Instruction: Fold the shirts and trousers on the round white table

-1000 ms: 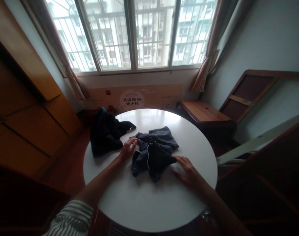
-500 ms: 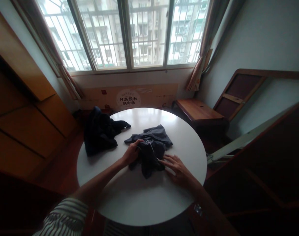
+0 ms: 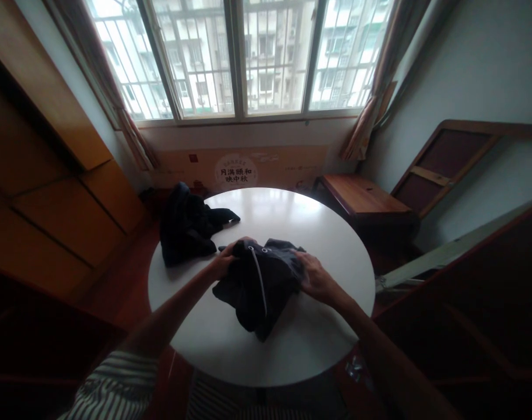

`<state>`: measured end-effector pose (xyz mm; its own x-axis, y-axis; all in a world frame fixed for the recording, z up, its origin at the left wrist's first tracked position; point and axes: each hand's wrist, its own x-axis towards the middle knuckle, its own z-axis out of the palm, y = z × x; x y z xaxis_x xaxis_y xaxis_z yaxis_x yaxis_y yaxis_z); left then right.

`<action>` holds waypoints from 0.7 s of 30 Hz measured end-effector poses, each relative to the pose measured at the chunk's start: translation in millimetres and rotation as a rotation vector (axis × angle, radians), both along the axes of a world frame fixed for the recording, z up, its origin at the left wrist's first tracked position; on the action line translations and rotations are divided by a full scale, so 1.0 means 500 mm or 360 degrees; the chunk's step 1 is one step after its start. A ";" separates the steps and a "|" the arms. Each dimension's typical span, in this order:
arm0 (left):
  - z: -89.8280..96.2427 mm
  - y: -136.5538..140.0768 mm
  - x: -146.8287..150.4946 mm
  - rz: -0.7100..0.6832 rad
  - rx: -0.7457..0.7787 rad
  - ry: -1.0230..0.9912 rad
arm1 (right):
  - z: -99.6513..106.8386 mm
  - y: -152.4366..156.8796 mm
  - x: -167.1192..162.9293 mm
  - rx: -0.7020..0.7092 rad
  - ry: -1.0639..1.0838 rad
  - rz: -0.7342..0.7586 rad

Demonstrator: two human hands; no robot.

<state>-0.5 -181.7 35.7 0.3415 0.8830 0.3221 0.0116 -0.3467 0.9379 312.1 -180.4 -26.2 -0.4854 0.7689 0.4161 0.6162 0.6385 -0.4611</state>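
Observation:
A dark grey garment (image 3: 266,286) with a white drawstring and two pale eyelets is bunched near the middle of the round white table (image 3: 266,364). Whether it is shorts or a hooded top I cannot tell. At its left upper edge, my left hand (image 3: 224,261) is closed on the cloth, some fingers hidden behind it. Around the right side my right hand (image 3: 317,277) grips the fabric, with the fingertips partly covered. The drawstring hangs down the front toward me. Left of my hands lies a crumpled black garment (image 3: 187,227).
A wooden bench (image 3: 364,194) stands beyond the table at the right, near a leaning wooden frame (image 3: 445,163). Orange-brown cabinets (image 3: 69,221) line the left side. A printed board (image 3: 275,166) rests below the barred window (image 3: 275,58).
My right hand has moved from lying beside the grey garment to gripping its right side. The garment has been lifted and spread wider, and its drawstring now hangs down the front.

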 end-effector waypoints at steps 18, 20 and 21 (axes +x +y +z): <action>0.247 0.080 -0.140 0.0962 0.1048 0.0791 | 0.329 0.016 0.068 0.0714 0.0361 -0.0066; 0.193 0.059 -0.145 0.0612 0.0672 0.1044 | 0.252 -0.016 0.090 0.0334 0.0082 0.0254; 0.161 0.048 -0.145 0.0416 0.0521 0.1143 | 0.212 -0.029 0.099 0.0144 -0.0062 0.0347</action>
<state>-72.8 -157.8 116.2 0.3589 0.8619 0.3582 0.6870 -0.5037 0.5238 361.7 -194.9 79.6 -0.6528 0.6045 0.4565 0.4753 0.7961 -0.3744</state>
